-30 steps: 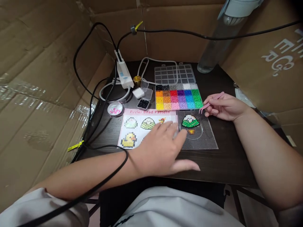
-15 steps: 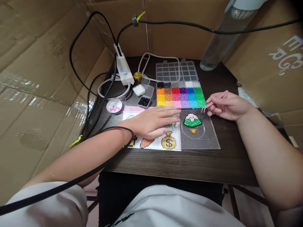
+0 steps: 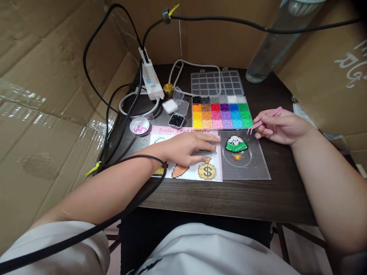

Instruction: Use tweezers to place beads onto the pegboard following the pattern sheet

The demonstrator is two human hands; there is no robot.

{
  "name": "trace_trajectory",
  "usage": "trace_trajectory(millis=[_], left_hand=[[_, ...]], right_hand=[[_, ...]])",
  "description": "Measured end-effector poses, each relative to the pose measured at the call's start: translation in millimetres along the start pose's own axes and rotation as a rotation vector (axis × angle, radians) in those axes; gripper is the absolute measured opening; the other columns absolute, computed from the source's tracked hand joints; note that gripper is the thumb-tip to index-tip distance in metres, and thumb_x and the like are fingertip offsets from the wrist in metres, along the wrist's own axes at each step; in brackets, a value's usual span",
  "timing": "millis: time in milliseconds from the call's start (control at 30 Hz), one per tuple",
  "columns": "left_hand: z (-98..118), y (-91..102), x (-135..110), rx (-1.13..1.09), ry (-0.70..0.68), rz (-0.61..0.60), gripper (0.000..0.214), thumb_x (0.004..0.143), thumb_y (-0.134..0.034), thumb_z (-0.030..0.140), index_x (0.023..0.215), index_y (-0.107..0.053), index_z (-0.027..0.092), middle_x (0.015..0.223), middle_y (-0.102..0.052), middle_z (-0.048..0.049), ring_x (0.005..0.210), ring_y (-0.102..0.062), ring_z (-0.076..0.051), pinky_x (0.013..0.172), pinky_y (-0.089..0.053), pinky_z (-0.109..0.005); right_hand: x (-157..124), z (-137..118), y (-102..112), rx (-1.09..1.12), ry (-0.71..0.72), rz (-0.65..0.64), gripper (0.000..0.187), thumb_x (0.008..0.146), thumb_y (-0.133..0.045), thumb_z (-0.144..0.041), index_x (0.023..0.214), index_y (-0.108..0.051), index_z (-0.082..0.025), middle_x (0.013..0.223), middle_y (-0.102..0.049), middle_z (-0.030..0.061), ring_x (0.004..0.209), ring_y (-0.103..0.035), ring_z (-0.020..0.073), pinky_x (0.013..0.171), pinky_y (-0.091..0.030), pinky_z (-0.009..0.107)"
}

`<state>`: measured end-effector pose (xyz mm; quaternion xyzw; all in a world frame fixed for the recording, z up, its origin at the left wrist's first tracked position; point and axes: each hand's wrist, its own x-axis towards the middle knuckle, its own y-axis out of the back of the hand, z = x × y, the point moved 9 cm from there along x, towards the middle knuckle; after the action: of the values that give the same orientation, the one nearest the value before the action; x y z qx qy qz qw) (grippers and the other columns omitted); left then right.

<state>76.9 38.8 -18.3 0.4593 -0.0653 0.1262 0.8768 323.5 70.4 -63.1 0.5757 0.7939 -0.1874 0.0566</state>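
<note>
Cardboard walls close round a dark wood-grain table [image 3: 229, 198], and from my seat I count two hands at work on it. One clear plastic bead box [image 3: 222, 113] lies open, its gridded lid [image 3: 217, 83] folded back. Its compartments run six across: black, grey and white beads in the back row, then orange, red, purple, blue and green shades. To its left sit two small clear tubs, the white-bead tub [image 3: 169, 106] and the black-bead tub [image 3: 176, 120], and one round dish [image 3: 139, 126] holds pink beads.

My left hand [image 3: 186, 149] lies flat on the paper pattern sheet [image 3: 183, 131], fingers stretched out, gripping nothing. My right hand [image 3: 282, 128] is pinched on the pink tweezers [image 3: 265, 118]. Their tips are at the back edge of the square studded pegboard [image 3: 258, 168], just beside the green compartments. One bead figure [image 3: 236, 144] sits on that pegboard, white over green with a black outline, a few orange beads below it.
</note>
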Motion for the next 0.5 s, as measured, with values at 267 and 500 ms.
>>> trace_trajectory(millis=[267,500], left_hand=[[0.7,-2.2,-0.7,0.004,0.006,-0.021,0.037,0.099,-0.063,0.029,0.132,-0.072,0.015,0.156,-0.057,-0.0177,0.148,-0.053,-0.028,0.122,-0.047,-0.048],[3.3,-4.6,-1.6,0.062,-0.038,-0.032,0.04,0.101,-0.058,0.029,0.135,-0.07,0.01,0.157,-0.055,-0.0203,0.15,-0.051,-0.031,0.122,-0.046,-0.05]], right_hand=[[1.1,3.7,2.6,-0.041,0.002,-0.013,0.026,0.08,-0.091,-0.042,0.09,-0.079,-0.02,0.065,-0.064,0.0007,0.051,-0.053,0.0092,0.077,-0.066,0.035],[-2.2,3.6,2.3,-0.048,-0.007,-0.001,0.026,0.08,-0.091,-0.041,0.091,-0.078,-0.022,0.064,-0.064,-0.0004,0.052,-0.055,0.0097,0.083,-0.068,0.039]])
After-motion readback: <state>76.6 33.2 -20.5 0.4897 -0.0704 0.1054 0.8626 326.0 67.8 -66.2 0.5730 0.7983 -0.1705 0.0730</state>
